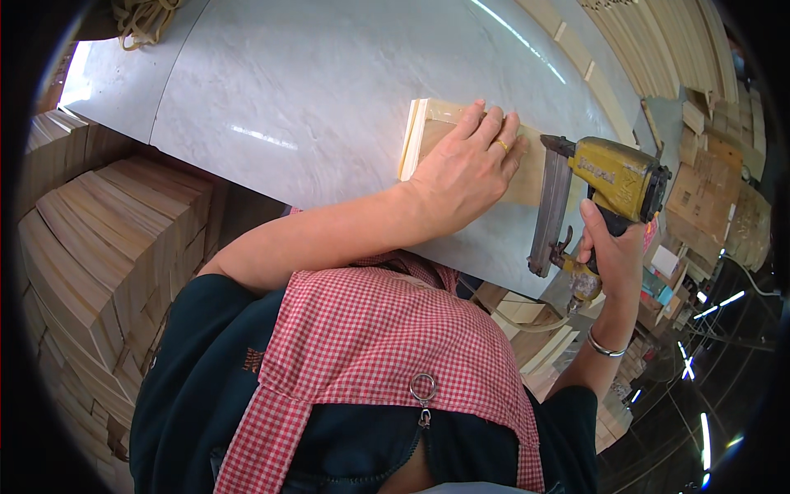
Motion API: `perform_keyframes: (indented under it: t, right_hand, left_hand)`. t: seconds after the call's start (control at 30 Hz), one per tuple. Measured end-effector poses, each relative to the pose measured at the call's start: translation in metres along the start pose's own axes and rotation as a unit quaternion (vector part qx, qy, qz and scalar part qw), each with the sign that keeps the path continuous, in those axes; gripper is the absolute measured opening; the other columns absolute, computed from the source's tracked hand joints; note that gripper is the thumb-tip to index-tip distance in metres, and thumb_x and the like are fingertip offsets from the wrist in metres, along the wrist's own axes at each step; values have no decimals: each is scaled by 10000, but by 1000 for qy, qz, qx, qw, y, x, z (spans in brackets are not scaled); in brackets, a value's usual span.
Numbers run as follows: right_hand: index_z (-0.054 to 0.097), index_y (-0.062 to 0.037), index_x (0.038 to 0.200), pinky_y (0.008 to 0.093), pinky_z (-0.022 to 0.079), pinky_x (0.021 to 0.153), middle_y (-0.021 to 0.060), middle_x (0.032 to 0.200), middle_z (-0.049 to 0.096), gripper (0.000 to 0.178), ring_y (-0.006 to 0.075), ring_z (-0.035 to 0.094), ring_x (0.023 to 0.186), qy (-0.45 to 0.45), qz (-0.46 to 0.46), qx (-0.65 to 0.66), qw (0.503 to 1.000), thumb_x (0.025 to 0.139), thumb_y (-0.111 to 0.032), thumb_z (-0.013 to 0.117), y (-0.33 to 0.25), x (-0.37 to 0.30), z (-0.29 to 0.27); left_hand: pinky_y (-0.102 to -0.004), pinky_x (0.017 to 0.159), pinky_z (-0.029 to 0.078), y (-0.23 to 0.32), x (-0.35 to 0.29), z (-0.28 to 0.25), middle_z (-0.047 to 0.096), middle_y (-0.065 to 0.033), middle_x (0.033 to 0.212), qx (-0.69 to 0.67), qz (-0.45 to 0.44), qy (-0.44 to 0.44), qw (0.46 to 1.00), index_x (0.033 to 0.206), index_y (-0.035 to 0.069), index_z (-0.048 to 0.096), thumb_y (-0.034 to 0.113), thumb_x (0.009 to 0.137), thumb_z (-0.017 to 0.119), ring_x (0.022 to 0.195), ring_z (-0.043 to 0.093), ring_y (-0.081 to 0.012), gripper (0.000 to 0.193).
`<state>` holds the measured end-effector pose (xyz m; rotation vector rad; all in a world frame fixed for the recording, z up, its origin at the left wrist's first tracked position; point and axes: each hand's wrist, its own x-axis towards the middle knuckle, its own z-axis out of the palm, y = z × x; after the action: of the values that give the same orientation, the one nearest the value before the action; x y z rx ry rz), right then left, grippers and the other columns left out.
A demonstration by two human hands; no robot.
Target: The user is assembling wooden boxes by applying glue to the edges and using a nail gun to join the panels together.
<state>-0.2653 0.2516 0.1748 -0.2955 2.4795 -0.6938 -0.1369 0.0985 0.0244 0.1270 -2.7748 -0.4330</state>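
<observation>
Left hand: my left hand (461, 174) lies over the wooden box (410, 142), fingers nearly straight toward its far edge; thumb hidden, can't tell if it's clamped.
Right hand: my right hand (614, 251) is wrapped firmly round the grip of the nail gun (611, 177).
Box: pale wood, smooth, angular, layered strips at left end; on the table, middle of scene, partly under my left hand.
Gun: scuffed yellow rounded body, long straight dark metal magazine (550, 216); nose just beside box's right end, contact unclear.
Table (280, 99): glossy grey-white, faint marbling, 1 seam at left.
Left stack: wood boards (107, 239), streaky grain, squared edges.
Far right: long thin pale strips (658, 41).
Near: red-and-white checked cloth apron (395, 329), 1 metal ring (423, 386).
</observation>
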Motion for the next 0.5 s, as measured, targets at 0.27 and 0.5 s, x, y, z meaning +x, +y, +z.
perform_keyframes:
  t: [0.27, 0.5]
  right_hand:
    - [653, -1, 894, 224, 384, 402, 7, 559, 552, 229, 91, 465, 409, -7, -31, -1, 999, 900, -205, 756, 3, 1, -4]
    - [657, 4, 904, 227, 388, 412, 7, 567, 554, 253, 92, 468, 418, 121, -40, 57, 990, 899, -231, 753, 34, -19, -13]
  left_hand:
    - [-508, 1219, 236, 5, -2, 1, 437, -236, 1493, 14, -5, -34, 999, 1414, 19, 538, 384, 824, 738, 1382, 381, -379, 722]
    - [-498, 1220, 234, -2, -3, -1, 432, -223, 1501, -31, 4, -33, 999, 1435, 26, 516, 404, 810, 751, 1376, 384, -372, 768]
